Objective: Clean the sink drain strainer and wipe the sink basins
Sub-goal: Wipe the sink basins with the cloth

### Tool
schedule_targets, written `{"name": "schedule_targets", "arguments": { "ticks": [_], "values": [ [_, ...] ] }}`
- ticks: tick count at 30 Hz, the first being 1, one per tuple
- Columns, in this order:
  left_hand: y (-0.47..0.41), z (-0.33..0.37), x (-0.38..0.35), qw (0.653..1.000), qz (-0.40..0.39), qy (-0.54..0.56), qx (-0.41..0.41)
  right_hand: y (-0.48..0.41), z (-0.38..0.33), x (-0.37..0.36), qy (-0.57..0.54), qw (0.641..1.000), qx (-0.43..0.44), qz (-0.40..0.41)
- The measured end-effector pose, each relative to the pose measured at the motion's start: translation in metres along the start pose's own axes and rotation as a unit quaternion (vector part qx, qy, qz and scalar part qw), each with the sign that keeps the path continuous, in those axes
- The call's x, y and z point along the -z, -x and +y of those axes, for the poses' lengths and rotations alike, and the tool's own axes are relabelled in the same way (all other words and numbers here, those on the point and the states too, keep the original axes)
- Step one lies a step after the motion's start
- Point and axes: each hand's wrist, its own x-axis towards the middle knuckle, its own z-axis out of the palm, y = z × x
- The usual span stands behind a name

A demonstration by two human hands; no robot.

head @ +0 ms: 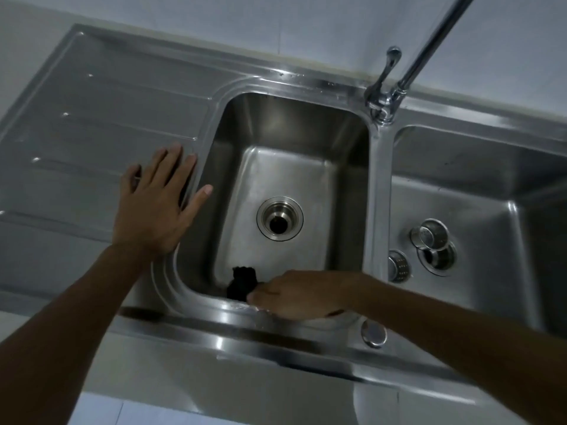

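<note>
- The ribbed stainless drainboard (101, 118) is seen at the 9 to 10 o'clock side of the frame, beside the left basin.
- The left hand (156, 207) is laid flat across the drainboard's inner edge, fingers spread and gripping nothing; the thumb reaches over the basin rim.
- The left basin (285, 167) is seen at centre, with its drain opening (279, 218) uncovered in the middle of the floor.
- A dark cloth (242, 282) is pressed at the basin's near wall, at 6 o'clock from the drain opening; it could equally be a scouring pad, as the light is poor.
- The right hand (299, 294) is clenched around that cloth at the near rim.
- A round metal cap (373, 332) is set in the front ledge, at 5 o'clock from the right hand.
- The faucet (395, 90) is mounted on the divider behind the basins, at 1 o'clock from the drain opening.
- In the right basin (478, 191), one drain strainer (430, 234) is seen tilted at the edge of its drain, and a second strainer (398, 265) lies on the floor at 8 o'clock from it.
</note>
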Motion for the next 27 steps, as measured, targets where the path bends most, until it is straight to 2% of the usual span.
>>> {"name": "schedule_targets", "arguments": {
  "ticks": [3,6,7,10,13,16,18,20,23,25,27],
  "values": [
    [-0.001,-0.002,-0.001,1.000,-0.004,-0.007,-0.002,0.037,0.025,0.014,0.126,0.981,-0.049,-0.141],
    [-0.001,-0.003,-0.002,1.000,-0.010,-0.015,-0.002,0.051,0.040,0.042,0.246,0.941,-0.093,-0.215],
    [-0.001,-0.003,-0.002,1.000,-0.007,-0.014,-0.002,0.054,0.044,0.056,0.278,0.929,-0.114,-0.216],
    [-0.002,-0.003,-0.001,1.000,0.001,-0.009,-0.004,0.055,0.070,0.088,0.383,0.899,-0.148,-0.151],
    [-0.001,-0.002,-0.002,1.000,0.000,-0.013,-0.004,0.063,0.090,0.113,0.429,0.874,-0.214,-0.075],
    [-0.002,-0.004,-0.001,1.000,-0.004,-0.008,-0.008,0.057,0.101,0.112,0.456,0.854,-0.247,-0.040],
    [-0.001,-0.005,-0.001,1.000,-0.006,-0.010,-0.011,0.055,0.099,0.111,0.400,0.872,-0.281,-0.042],
    [-0.002,-0.004,-0.001,1.000,-0.015,-0.016,-0.011,0.057,0.086,0.104,0.357,0.891,-0.272,-0.064],
    [0.000,0.002,0.003,0.999,-0.033,-0.001,0.007,0.065,0.068,0.072,0.339,0.918,-0.186,-0.084],
    [0.009,0.009,0.007,0.998,-0.041,0.022,0.031,0.074,0.057,0.048,0.253,0.958,-0.119,-0.070],
    [0.026,0.025,0.009,0.997,-0.053,0.023,0.048,0.082,0.051,0.025,0.135,0.988,-0.073,-0.015]
  ]
}}
